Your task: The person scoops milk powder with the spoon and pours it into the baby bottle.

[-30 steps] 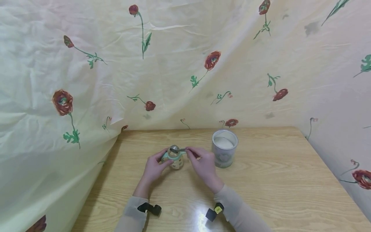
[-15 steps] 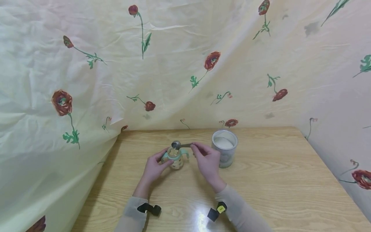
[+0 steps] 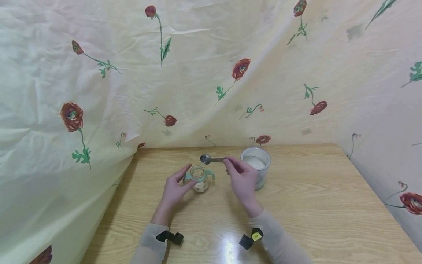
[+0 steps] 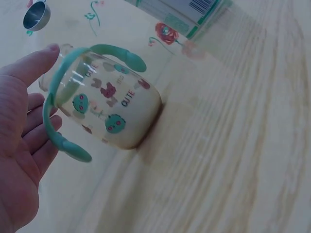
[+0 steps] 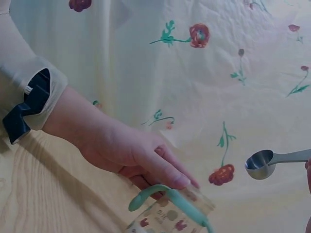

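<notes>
A clear baby bottle (image 3: 200,186) with a mint-green two-handled collar (image 4: 57,80) and cartoon prints stands uncapped on the table; its lower part looks pale. Around its left side lies my left hand (image 3: 176,189), thumb in front by the collar and loosely extended fingers behind the handle. Up and right of the bottle's mouth, my right hand (image 3: 242,179) pinches the handle of a metal measuring spoon (image 3: 206,158). The spoon's bowl (image 5: 260,165) is tilted, and its inside looks bare metal in the right wrist view. Most of the right hand is outside that view.
Just behind my right hand stands an open canister (image 3: 260,172) of white powder. The wooden table (image 3: 316,205) ends at a hanging flower-print cloth (image 3: 197,73) at the back, with cloth on both sides too.
My right hand has lifted the measuring spoon off the bottle's mouth and moved it right and away, toward the canister. The bottle stays in place; the left hand's fingers have loosened slightly.
</notes>
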A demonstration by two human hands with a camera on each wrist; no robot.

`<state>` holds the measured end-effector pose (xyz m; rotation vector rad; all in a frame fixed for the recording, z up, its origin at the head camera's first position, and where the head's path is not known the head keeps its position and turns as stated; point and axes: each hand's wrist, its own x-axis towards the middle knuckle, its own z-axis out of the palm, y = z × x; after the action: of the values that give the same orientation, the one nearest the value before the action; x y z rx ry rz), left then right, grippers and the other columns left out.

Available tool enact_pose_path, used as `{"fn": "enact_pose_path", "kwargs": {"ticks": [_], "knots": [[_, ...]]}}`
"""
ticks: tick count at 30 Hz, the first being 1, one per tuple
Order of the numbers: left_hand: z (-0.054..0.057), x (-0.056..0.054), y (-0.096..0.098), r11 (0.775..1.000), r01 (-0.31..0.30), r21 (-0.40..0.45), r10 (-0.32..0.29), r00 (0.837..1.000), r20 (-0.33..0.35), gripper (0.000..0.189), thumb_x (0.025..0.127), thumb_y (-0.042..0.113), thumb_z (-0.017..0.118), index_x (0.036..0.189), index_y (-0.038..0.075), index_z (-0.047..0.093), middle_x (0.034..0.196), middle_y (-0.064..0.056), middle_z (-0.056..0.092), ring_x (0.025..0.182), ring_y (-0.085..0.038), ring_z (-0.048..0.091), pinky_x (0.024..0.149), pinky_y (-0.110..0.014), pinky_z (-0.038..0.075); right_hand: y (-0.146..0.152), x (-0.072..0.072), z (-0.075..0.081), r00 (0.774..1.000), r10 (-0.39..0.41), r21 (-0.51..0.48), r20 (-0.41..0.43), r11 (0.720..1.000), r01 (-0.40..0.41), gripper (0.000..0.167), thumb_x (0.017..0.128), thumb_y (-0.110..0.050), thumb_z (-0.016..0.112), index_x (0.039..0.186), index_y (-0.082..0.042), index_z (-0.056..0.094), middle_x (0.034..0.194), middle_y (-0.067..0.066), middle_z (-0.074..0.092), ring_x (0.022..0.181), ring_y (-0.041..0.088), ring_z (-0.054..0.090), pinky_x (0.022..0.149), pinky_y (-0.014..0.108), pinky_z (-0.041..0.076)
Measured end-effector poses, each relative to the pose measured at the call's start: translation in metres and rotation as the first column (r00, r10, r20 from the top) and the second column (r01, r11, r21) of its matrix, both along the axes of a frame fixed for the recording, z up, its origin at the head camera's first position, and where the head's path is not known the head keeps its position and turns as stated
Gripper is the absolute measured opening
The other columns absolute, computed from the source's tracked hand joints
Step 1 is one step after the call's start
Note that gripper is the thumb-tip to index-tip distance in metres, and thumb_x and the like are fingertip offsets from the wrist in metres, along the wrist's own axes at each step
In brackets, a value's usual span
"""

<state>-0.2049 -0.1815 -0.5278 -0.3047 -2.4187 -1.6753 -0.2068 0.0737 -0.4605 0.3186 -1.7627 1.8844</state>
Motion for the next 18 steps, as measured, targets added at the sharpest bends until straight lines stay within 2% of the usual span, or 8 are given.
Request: {"fn": "enact_pose_path", "kwargs": {"ticks": [3, 7, 12, 15, 18], "knots": [[0.004, 0.000, 0.003, 1.000, -0.024, 0.016, 0.024, 0.999, -0.023, 0.058, 0.100, 0.024, 0.080, 0.154, 0.017, 0.060, 0.158, -0.004, 0.056, 0.149, -0.028, 0.047, 0.125, -0.056, 0.035, 0.004, 0.000, 0.004, 1.000, -0.011, -0.012, 0.019, 1.000, 0.011, 0.009, 0.094, 0.002, 0.080, 0.103, 0.004, 0.081, 0.090, 0.022, 0.078, 0.068, 0.012, 0.071, 0.063, 0.019, 0.061], [0.009, 0.001, 0.007, 0.999, -0.042, 0.033, 0.044, 0.997, -0.070, 0.054, 0.102, 0.024, 0.077, 0.153, 0.015, 0.061, 0.157, -0.005, 0.056, 0.149, -0.028, 0.048, 0.124, -0.057, 0.036, 0.010, 0.000, 0.008, 0.999, -0.023, -0.030, 0.029, 0.999, 0.024, 0.010, 0.093, 0.009, 0.077, 0.104, 0.009, 0.079, 0.091, 0.028, 0.076, 0.068, 0.006, 0.069, 0.064, 0.015, 0.059], [0.016, 0.003, 0.013, 0.999, -0.044, 0.029, 0.047, 0.993, -0.105, 0.055, 0.103, 0.027, 0.076, 0.154, 0.014, 0.059, 0.158, -0.002, 0.055, 0.149, -0.027, 0.048, 0.124, -0.056, 0.036, 0.021, 0.001, 0.011, 0.996, -0.084, -0.014, -0.008, 0.996, 0.084, 0.012, 0.090, 0.018, 0.074, 0.102, 0.016, 0.075, 0.091, 0.035, 0.073, 0.067, 0.003, 0.068, 0.061, 0.013, 0.058], [0.020, 0.005, 0.017, 0.999, -0.040, 0.018, 0.042, 0.990, -0.136, 0.055, 0.104, 0.023, 0.074, 0.154, 0.009, 0.058, 0.158, -0.004, 0.054, 0.149, -0.029, 0.048, 0.124, -0.056, 0.036, 0.030, 0.002, 0.012, 0.993, -0.110, -0.009, -0.032, 0.994, 0.109, 0.012, 0.090, 0.016, 0.077, 0.101, 0.013, 0.078, 0.089, 0.030, 0.075, 0.067, 0.003, 0.068, 0.061, 0.013, 0.058], [0.024, 0.005, 0.022, 0.999, -0.039, 0.017, 0.041, 0.985, -0.168, 0.054, 0.104, 0.020, 0.074, 0.153, 0.007, 0.058, 0.158, -0.004, 0.054, 0.148, -0.031, 0.048, 0.124, -0.055, 0.037, 0.040, 0.002, 0.013, 0.993, -0.112, -0.020, -0.044, 0.994, 0.111, 0.011, 0.091, 0.012, 0.078, 0.101, 0.008, 0.080, 0.087, 0.019, 0.079, 0.067, 0.004, 0.069, 0.062, 0.015, 0.059]]}}
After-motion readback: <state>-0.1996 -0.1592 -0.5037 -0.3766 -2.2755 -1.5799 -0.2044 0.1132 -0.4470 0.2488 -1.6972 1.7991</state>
